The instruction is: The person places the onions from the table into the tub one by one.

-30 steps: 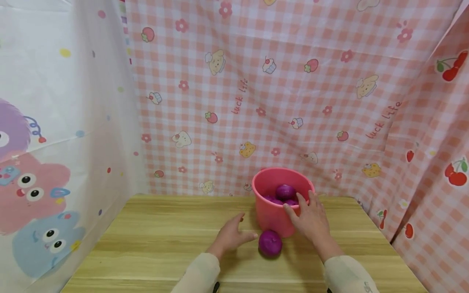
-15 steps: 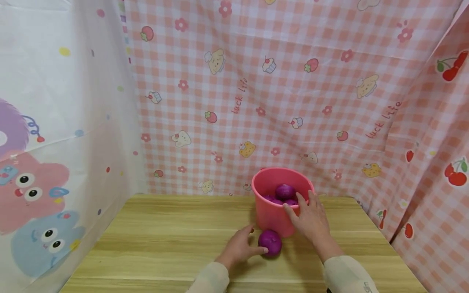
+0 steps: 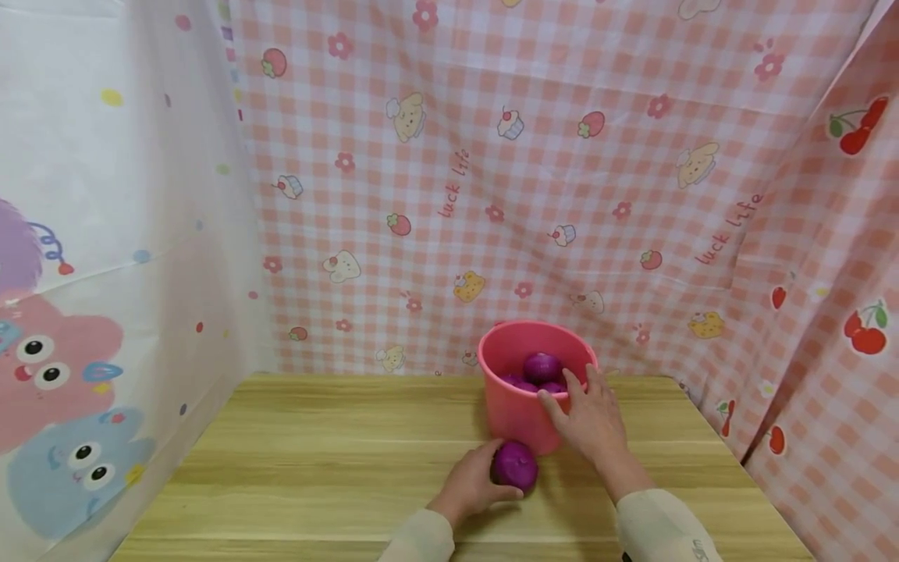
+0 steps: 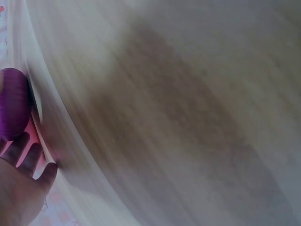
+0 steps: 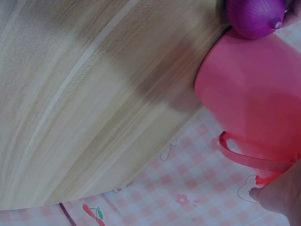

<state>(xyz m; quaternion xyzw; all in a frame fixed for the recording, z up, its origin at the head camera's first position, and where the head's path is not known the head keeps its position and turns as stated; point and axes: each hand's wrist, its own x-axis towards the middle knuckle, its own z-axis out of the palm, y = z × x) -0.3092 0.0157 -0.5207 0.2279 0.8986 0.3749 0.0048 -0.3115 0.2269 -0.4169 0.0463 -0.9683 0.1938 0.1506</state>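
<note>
A purple onion [image 3: 516, 467] sits on the table in front of a pink bucket [image 3: 523, 417]. My left hand [image 3: 474, 482] is around its left side, thumb in front and fingers behind. In the left wrist view the onion [image 4: 13, 103] shows at the left edge, with the left hand's fingers [image 4: 30, 160] beside it. Several more purple onions [image 3: 542, 367] lie inside the bucket. My right hand [image 3: 593, 417] holds the bucket's right front rim, its fingers spread along it. The right wrist view shows part of that hand [image 5: 280, 195] by the rim.
The wooden table [image 3: 316, 468] reaches back to a pink checked curtain [image 3: 393, 297]. A white printed cloth [image 3: 182, 297] hangs at the left. The bucket's handle [image 5: 249, 160] hangs down its side in the right wrist view.
My left hand has moved right and forward to the onion on the table and come around it. My right hand has stayed at the bucket's rim. The head view has shifted slightly.
</note>
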